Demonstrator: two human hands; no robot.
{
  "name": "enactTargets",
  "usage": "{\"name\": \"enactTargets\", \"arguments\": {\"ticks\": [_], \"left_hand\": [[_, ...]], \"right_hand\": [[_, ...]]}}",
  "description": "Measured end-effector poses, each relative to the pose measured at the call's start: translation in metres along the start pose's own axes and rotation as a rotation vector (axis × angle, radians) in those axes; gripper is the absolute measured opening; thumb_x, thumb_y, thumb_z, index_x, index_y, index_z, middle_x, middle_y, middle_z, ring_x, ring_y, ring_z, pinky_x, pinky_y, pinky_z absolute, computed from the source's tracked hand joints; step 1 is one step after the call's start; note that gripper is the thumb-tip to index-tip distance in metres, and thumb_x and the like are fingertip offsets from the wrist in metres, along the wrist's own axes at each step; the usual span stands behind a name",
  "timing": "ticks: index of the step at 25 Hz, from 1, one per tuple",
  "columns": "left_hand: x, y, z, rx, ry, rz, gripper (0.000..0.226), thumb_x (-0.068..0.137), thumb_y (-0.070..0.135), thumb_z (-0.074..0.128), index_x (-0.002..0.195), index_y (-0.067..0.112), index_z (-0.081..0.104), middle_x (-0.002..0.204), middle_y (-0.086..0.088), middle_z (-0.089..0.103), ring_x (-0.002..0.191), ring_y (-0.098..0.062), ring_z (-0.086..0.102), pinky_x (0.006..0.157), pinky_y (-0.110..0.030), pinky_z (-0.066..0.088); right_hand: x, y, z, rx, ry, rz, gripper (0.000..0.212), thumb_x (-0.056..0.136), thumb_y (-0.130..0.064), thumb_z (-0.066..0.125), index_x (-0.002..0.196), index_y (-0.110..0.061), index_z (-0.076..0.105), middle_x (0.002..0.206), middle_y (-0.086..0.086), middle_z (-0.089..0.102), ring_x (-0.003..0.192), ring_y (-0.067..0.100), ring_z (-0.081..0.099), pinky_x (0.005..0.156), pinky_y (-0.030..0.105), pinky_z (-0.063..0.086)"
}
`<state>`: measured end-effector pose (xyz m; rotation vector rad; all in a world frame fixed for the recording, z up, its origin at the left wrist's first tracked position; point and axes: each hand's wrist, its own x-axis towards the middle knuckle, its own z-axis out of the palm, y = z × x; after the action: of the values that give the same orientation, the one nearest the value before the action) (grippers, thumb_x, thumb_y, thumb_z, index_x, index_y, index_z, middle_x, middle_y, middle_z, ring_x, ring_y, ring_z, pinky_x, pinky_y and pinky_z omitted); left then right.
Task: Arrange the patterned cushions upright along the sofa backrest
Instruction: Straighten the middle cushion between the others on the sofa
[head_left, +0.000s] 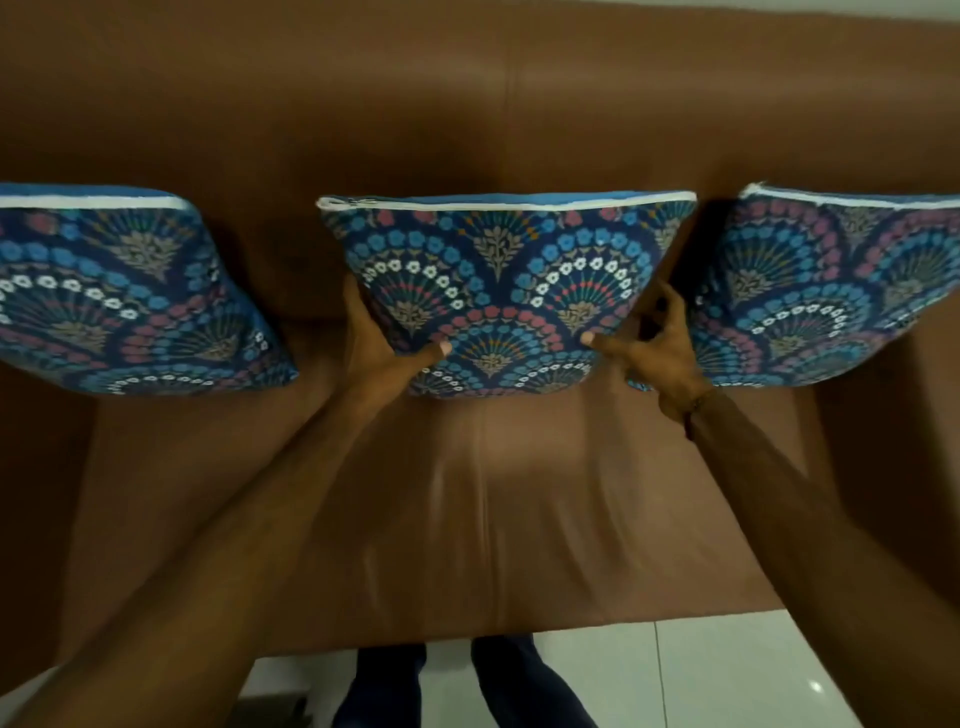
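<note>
No readable text, labels, brand marks, numbers or signs anywhere in the head view. The three cushions carry only a floral fan print, no lettering. The sofa upholstery is plain, no tag showing. The floor tiles are unmarked.

We are seeing three cushions showing the same print: navy ground with fan-shaped scallops of blue, pink and white flowers, on the left cushion, middle cushion and right cushion. Each is showing a white top edge. The sofa is looking plain brown; the floor is looking glossy white.
</note>
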<state>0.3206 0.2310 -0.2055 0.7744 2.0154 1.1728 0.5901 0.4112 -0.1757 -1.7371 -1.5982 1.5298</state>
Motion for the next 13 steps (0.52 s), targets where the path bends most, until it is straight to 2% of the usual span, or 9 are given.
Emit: {"name": "enactTargets", "arguments": {"ticks": [1,3,4,6,7,8,10,12,13], "left_hand": [[0.002,0.005,0.006,-0.01,0.017,0.015,0.131,0.073,0.018,0.097,0.166,0.017,0.004,0.17,-0.009,0.031,0.152,-0.019,0.036,0.125,-0.044,0.037],[0.001,0.008,0.012,0.0,0.069,0.067,0.125,0.076,0.011,0.094,0.166,0.009,0.007,0.167,-0.012,0.034,0.152,-0.019,0.038,0.126,-0.04,0.038],[-0.003,0.006,0.014,0.025,0.106,0.093,0.121,0.078,0.009,0.093,0.165,0.005,0.009,0.166,-0.013,0.035,0.151,-0.015,0.038,0.125,-0.029,0.037],[-0.006,0.005,0.019,0.085,0.16,0.126,0.116,0.08,0.006,0.09,0.163,-0.004,0.01,0.165,-0.015,0.033,0.144,-0.002,0.034,0.116,-0.004,0.03],[-0.006,0.004,0.021,0.097,0.165,0.134,0.115,0.081,0.007,0.09,0.163,-0.006,0.011,0.164,-0.015,0.033,0.142,-0.001,0.033,0.113,0.001,0.027],[-0.006,0.003,0.021,0.1,0.17,0.133,0.116,0.081,0.013,0.091,0.163,-0.005,0.011,0.166,-0.016,0.033,0.145,-0.004,0.034,0.115,-0.001,0.027],[-0.012,-0.001,0.023,0.113,0.188,0.088,0.119,0.081,0.034,0.091,0.166,0.006,0.012,0.168,-0.013,0.036,0.152,-0.018,0.038,0.126,-0.024,0.032],[-0.024,0.009,0.07,0.249,0.189,0.027,0.116,0.081,0.05,0.086,0.165,0.009,0.018,0.166,-0.014,0.04,0.152,-0.028,0.042,0.128,-0.044,0.035],[-0.034,0.01,0.073,0.349,0.271,-0.001,0.112,0.081,0.054,0.083,0.163,0.006,0.023,0.163,-0.017,0.042,0.15,-0.032,0.044,0.128,-0.047,0.033]], "right_hand": [[0.006,-0.006,-0.001,0.041,-0.093,-0.005,0.106,0.072,-0.011,0.096,0.156,-0.025,0.032,0.152,0.003,0.053,0.136,0.028,0.057,0.105,0.056,0.054],[0.011,-0.013,0.005,0.093,-0.184,-0.02,0.095,0.075,0.0,0.091,0.148,-0.027,0.036,0.14,-0.002,0.061,0.124,0.023,0.065,0.1,0.058,0.058],[0.01,-0.014,0.009,0.102,-0.183,-0.027,0.089,0.076,0.002,0.09,0.142,-0.029,0.039,0.132,-0.007,0.063,0.118,0.019,0.067,0.096,0.057,0.061],[0.011,-0.006,0.014,0.092,-0.132,-0.061,0.085,0.076,0.002,0.09,0.138,-0.026,0.041,0.125,-0.011,0.063,0.117,0.016,0.068,0.093,0.052,0.063],[0.012,-0.001,0.015,0.125,-0.113,-0.072,0.085,0.075,0.0,0.091,0.14,-0.024,0.041,0.126,-0.012,0.063,0.119,0.014,0.067,0.095,0.053,0.062],[0.01,0.001,0.015,0.133,-0.095,-0.091,0.086,0.074,-0.004,0.093,0.141,-0.023,0.042,0.129,-0.013,0.063,0.121,0.014,0.066,0.097,0.054,0.061],[0.004,0.007,0.017,0.138,-0.047,-0.143,0.094,0.073,-0.011,0.096,0.148,-0.024,0.041,0.137,-0.011,0.062,0.127,0.016,0.064,0.098,0.053,0.061],[0.011,0.025,-0.016,0.175,-0.04,-0.068,0.099,0.073,-0.012,0.095,0.154,-0.023,0.039,0.144,-0.007,0.059,0.13,0.015,0.062,0.1,0.042,0.061],[0.008,0.026,-0.013,0.174,-0.043,-0.071,0.099,0.074,-0.011,0.095,0.156,-0.023,0.039,0.145,-0.006,0.058,0.13,0.014,0.06,0.101,0.034,0.06]]}}
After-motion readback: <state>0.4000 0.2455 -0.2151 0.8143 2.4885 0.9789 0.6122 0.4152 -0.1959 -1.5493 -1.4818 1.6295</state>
